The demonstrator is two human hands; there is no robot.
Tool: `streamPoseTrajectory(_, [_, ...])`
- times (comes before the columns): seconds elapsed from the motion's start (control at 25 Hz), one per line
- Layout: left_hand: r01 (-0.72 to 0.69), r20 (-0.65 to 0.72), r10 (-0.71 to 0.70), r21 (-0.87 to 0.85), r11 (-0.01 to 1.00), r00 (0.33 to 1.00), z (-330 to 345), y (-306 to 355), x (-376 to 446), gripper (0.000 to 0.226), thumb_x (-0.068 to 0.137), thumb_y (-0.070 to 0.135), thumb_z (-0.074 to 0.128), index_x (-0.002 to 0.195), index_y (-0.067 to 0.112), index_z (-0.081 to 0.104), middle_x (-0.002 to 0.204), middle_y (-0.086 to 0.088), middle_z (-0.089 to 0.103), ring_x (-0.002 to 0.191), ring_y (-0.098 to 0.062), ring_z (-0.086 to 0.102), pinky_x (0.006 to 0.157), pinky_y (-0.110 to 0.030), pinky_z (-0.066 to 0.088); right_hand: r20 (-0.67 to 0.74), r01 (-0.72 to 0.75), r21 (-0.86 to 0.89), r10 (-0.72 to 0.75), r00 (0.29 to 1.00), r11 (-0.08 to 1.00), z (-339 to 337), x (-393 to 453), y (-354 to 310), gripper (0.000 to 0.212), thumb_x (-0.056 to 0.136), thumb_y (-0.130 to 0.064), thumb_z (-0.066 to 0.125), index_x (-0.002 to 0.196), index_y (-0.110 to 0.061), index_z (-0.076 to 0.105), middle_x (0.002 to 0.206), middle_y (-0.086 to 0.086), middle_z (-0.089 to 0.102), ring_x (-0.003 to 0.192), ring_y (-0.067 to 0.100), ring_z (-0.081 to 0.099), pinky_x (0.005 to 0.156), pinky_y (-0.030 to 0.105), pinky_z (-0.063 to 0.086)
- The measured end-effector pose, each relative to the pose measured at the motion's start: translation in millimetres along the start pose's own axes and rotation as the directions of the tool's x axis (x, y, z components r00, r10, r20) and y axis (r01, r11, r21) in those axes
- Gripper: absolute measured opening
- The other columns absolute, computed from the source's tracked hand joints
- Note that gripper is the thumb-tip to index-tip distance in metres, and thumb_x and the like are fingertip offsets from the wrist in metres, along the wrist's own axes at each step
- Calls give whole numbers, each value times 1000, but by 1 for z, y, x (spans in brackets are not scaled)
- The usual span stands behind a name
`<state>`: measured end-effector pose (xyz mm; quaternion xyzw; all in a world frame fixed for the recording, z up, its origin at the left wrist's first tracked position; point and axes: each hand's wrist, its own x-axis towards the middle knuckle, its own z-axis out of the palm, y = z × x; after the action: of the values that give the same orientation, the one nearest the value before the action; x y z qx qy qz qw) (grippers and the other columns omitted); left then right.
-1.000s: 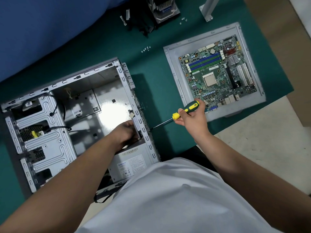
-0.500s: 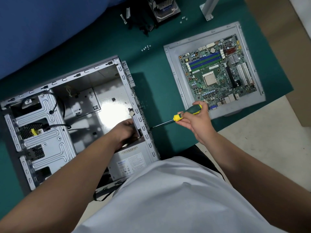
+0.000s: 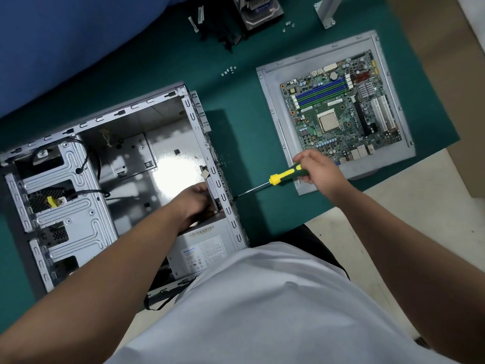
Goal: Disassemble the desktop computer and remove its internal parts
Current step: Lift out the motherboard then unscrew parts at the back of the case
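Gripping yellow-and-green-handled screwdriver (image 3: 284,177), right hand (image 3: 319,168) curls fingers round handle; shaft tip meets rear panel of open grey metal computer case (image 3: 223,190) to hand's left. Left hand (image 3: 195,202) inside case, fingers curled against rear wall just above grey boxy power supply (image 3: 202,248); grasp unclear.
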<state>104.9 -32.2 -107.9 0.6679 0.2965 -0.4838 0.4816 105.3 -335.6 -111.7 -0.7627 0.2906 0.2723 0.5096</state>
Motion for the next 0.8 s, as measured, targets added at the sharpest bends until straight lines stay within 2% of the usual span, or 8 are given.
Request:
streamPoseTrajectory(0.08, [-4, -4, 4, 13, 1000, 1000, 0, 0, 0, 33, 102, -10, 45, 86, 9, 67, 60, -2, 73, 46, -8, 67, 41, -18, 47, 79, -38, 33, 36, 996, 999, -2, -3, -5, 14, 103, -23, 49, 102, -24, 62, 94, 19, 73, 71, 18, 66, 65, 29, 51])
streamPoseTrajectory(0.2, [0, -6, 0, 11, 1000, 1000, 0, 0, 1, 32, 103, -9, 46, 86, 9, 67, 60, -2, 73, 46, -8, 66, 40, -17, 47, 7, 45, -210, -45, 999, 977, 0, -1, -8, 43, 104, -56, 40, 84, -22, 55, 58, 0, 55, 50, 12, 48, 53, 28, 38])
streamPoseTrajectory(0.28, [-1, -8, 1, 8, 1000, 1000, 0, -1, 1, 33, 103, -9, 46, 86, 10, 68, 61, -2, 73, 47, -8, 67, 41, -18, 48, 6, 62, -119, -61, 998, 991, -2, 2, -13, 29, 106, -32, 42, 87, -18, 58, 61, -3, 53, 50, 9, 45, 54, 27, 37])
streamPoseTrajectory(0.36, [3, -11, -3, -10, 1000, 1000, 0, -1, 2, 35, 102, -11, 46, 86, 11, 69, 62, -3, 74, 48, -9, 68, 43, -18, 50, 79, 4, 10, -5, 997, 1000, -3, 2, -18, 20, 101, -16, 43, 97, -17, 62, 75, 9, 64, 62, 17, 56, 59, 29, 42])
streamPoseTrajectory(0.44, [6, -3, -6, -27, 1000, 1000, -1, -2, 2, 36, 101, -11, 46, 86, 12, 70, 65, -5, 75, 51, -11, 70, 45, -20, 53, 107, -7, -40, 11, 994, 999, -4, 2, -18, 30, 103, -37, 45, 94, -14, 61, 70, 10, 67, 67, 24, 58, 61, 33, 42])
streamPoseTrajectory(0.52, [6, 1, -6, -36, 999, 1000, -1, -2, 2, 36, 101, -11, 47, 87, 12, 70, 67, -5, 75, 52, -11, 71, 46, -20, 53, 41, 45, -281, -35, 999, 959, -5, 4, -18, 52, 101, -60, 41, 78, -15, 55, 61, 1, 56, 59, 20, 51, 61, 33, 40])
streamPoseTrajectory(0.68, [-2, 4, 2, -44, 999, 1000, -1, -2, 2, 35, 100, -14, 47, 88, 11, 69, 65, -3, 75, 53, -10, 71, 46, -19, 53, 126, 9, -60, -1, 992, 998, -10, 3, -21, 18, 99, -25, 47, 94, -22, 64, 87, 12, 67, 66, 13, 61, 70, 38, 47])
streamPoseTrajectory(0.8, [-6, 5, 6, -67, 998, 1000, 0, -2, 2, 37, 99, -16, 47, 87, 11, 69, 65, -4, 75, 53, -11, 72, 46, -19, 53, 99, 27, -254, -2, 995, 967, -10, 3, -22, 39, 101, -61, 41, 90, -27, 57, 71, 6, 69, 61, 14, 64, 64, 37, 52])
